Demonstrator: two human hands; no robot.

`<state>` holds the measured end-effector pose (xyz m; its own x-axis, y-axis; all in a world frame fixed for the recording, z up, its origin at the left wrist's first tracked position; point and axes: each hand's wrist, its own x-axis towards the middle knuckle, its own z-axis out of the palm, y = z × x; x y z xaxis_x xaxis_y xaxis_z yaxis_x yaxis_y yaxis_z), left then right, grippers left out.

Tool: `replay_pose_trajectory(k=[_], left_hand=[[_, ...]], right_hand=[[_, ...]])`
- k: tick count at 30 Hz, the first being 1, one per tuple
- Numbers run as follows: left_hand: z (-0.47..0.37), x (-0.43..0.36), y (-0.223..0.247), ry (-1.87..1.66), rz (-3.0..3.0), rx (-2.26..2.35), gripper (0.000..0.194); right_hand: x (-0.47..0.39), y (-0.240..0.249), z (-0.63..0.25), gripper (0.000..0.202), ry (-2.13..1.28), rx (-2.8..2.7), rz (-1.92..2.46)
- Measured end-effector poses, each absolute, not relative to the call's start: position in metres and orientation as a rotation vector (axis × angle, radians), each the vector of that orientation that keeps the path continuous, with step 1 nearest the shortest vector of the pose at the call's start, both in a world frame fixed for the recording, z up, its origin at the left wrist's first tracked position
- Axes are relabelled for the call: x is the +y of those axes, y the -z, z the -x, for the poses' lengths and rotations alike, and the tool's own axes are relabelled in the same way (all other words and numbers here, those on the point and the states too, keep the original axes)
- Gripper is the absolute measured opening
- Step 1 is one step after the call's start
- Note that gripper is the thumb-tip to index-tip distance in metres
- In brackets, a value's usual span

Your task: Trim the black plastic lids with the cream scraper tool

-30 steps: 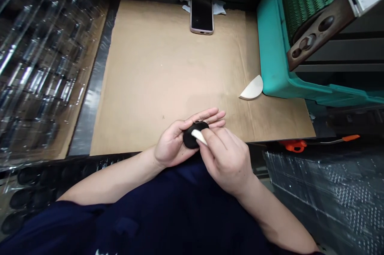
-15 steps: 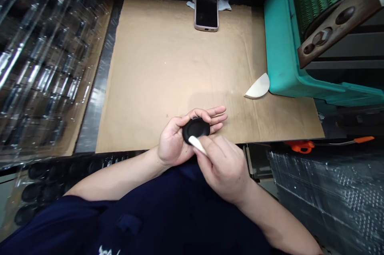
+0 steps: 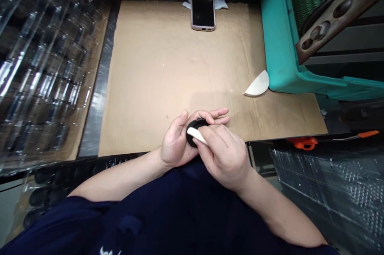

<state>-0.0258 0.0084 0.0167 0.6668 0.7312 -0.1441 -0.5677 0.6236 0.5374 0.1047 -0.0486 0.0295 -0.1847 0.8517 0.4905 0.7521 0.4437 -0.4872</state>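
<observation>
A round black part with a raised rim (image 3: 191,139) rests in my left hand (image 3: 175,143), against the palm and under the curled index finger. The left thumb is lifted off the part, and other fingertips stretch out past it. My right hand (image 3: 226,153) pinches a white wedge-shaped pad (image 3: 196,135) between thumb and fingers. The pad lies over the face of the black part, and the right fingers hide the part's right side. Another white half-round pad (image 3: 258,85) lies on the cardboard sheet (image 3: 168,63), beside the teal bin.
A phone (image 3: 203,11) lies on a white cloth at the back. The teal bin (image 3: 279,39) stands right, below a brown metal bracket (image 3: 330,19). Clear plastic trays (image 3: 42,67) are stacked left; more trays (image 3: 330,191) and an orange-handled tool (image 3: 303,142) lie at lower right.
My left thumb has come up off the black part's edge. The white pad in my right hand has shifted up across the part, covering more of it. The camera view has moved slightly.
</observation>
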Motion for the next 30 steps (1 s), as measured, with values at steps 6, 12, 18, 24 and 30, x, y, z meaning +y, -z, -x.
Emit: replay_pose_trajectory(k=[6, 12, 18, 24, 30], left_hand=[[0.026, 0.008, -0.017, -0.746, -0.480, 0.378, 0.061], [0.027, 0.007, -0.015, -0.743, -0.488, 0.405, 0.063], [0.026, 0.007, -0.015, -0.706, -0.498, 0.376, 0.066], [0.025, 0.010, -0.017, -0.778, -0.449, 0.382, 0.069], [0.025, 0.011, -0.018, -0.828, -0.463, 0.398, 0.074]], right_hand=[[-0.047, -0.031, -0.108, 0.016, -0.178, -2.048, 1.323], [-0.047, -0.032, -0.109, 0.015, -0.188, -2.031, 1.255], [-0.047, -0.031, -0.112, 0.018, -0.203, -1.970, 1.352], [-0.058, -0.033, -0.113, 0.016, -0.355, -2.138, 1.213], [-0.057, -0.038, -0.111, 0.013, -0.250, -1.982, 1.412]])
